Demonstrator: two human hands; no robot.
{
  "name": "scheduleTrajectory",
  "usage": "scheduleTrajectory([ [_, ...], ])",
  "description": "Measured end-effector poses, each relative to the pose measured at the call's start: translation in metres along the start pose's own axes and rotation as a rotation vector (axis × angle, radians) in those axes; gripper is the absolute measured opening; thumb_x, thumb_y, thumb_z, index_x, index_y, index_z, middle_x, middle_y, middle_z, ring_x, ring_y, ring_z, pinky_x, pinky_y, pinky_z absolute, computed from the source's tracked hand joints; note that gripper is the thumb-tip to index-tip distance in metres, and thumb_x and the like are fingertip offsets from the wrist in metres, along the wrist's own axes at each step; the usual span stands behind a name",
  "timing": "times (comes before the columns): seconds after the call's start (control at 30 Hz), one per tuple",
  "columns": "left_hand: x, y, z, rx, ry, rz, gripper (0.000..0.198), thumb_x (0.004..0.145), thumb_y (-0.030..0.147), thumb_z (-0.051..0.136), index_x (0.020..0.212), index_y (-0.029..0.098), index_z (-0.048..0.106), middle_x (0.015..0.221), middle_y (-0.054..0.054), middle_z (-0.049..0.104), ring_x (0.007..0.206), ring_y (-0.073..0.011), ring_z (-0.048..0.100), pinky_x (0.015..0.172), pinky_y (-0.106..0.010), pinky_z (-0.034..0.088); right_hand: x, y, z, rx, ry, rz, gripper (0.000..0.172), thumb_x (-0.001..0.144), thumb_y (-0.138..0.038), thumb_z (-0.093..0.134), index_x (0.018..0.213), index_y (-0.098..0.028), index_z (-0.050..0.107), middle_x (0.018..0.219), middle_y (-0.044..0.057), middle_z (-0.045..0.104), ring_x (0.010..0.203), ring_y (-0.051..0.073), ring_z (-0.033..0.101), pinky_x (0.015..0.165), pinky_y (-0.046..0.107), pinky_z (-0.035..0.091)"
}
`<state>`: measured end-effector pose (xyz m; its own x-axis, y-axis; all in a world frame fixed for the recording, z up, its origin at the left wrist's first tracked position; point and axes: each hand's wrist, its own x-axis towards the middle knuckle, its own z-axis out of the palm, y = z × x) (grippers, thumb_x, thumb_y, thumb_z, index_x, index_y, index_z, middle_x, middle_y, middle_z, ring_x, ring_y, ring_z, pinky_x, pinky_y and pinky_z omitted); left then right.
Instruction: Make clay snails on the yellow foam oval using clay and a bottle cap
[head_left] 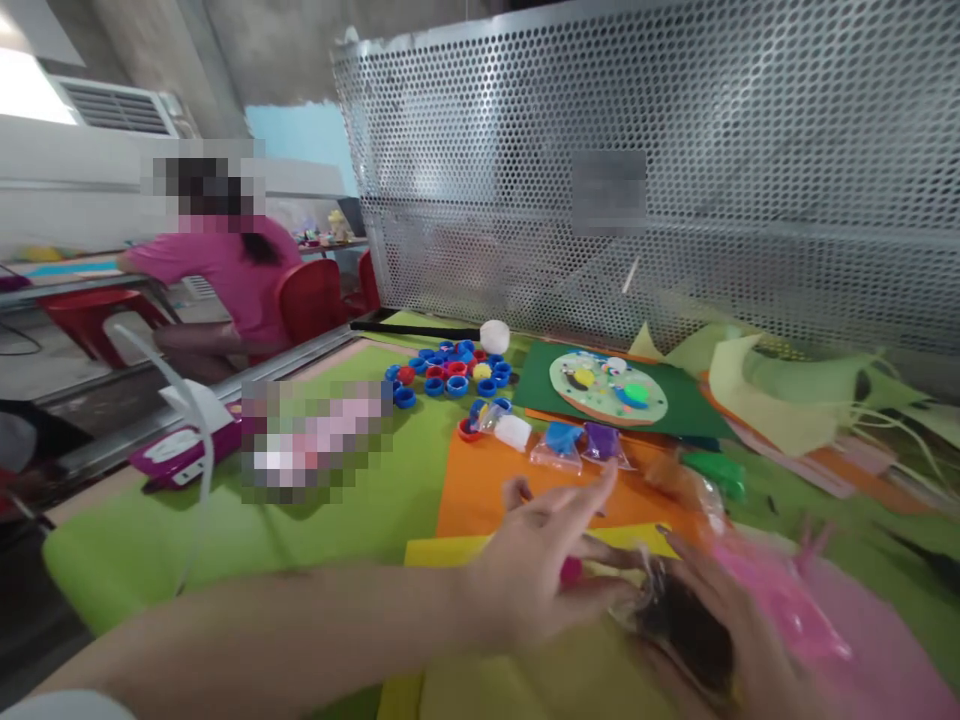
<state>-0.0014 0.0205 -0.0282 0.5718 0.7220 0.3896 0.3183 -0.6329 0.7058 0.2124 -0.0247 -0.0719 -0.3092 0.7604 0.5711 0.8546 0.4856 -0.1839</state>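
Note:
In front of me, a clear plastic bag of dark, clay-like stuff [694,625] is between my two hands. My right hand [757,640] is wrapped around its filled part, slightly blurred. At the crumpled open-looking end, the thumb and a finger of my left hand [536,560] pinch the plastic, while the index finger points away. A small bright pink piece [571,570] shows within the left hand; how it is held is partly hidden. Beneath the hands lies a yellow sheet [450,550] over an orange sheet [480,490].
Small bags of white [513,432], blue [562,438], purple [602,442] and green [716,474] material lie beyond my hands. Blue and red caps [457,385] cluster behind. A decorated disc [562,385] rests on green card. A pink bag [795,600] is at right. Someone in pink [225,265] sits far left.

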Motion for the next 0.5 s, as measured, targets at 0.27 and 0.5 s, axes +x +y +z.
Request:
scheduleTrajectory([
  [0.27, 0.001, 0.001, 0.002, -0.471, -0.029, -0.176, 0.078, 0.083, 0.024, 0.057, 0.142, 0.022, 0.006, 0.096, -0.009, 0.071, 0.125, -0.0243, 0.038, 0.089, -0.049, 0.04, 0.023, -0.027, -0.02, -0.118, 0.057, -0.086, 0.045, 0.09, -0.045, 0.034, 0.118, -0.01, 0.039, 0.095, 0.016, 0.066, 0.086, 0.023, 0.066, 0.063, 0.028, 0.057],
  [0.5, 0.002, 0.003, 0.002, -0.781, 0.042, -0.218, 0.085, 0.077, 0.019, 0.067, 0.142, 0.02, 0.011, 0.085, -0.009, 0.073, 0.129, -0.0206, 0.034, 0.094, -0.042, 0.04, 0.019, -0.029, -0.017, 0.031, 0.065, -0.011, 0.043, 0.09, -0.045, 0.035, 0.122, -0.016, 0.034, 0.101, 0.013, 0.063, 0.093, 0.023, 0.064, 0.069, 0.034, 0.057],
])
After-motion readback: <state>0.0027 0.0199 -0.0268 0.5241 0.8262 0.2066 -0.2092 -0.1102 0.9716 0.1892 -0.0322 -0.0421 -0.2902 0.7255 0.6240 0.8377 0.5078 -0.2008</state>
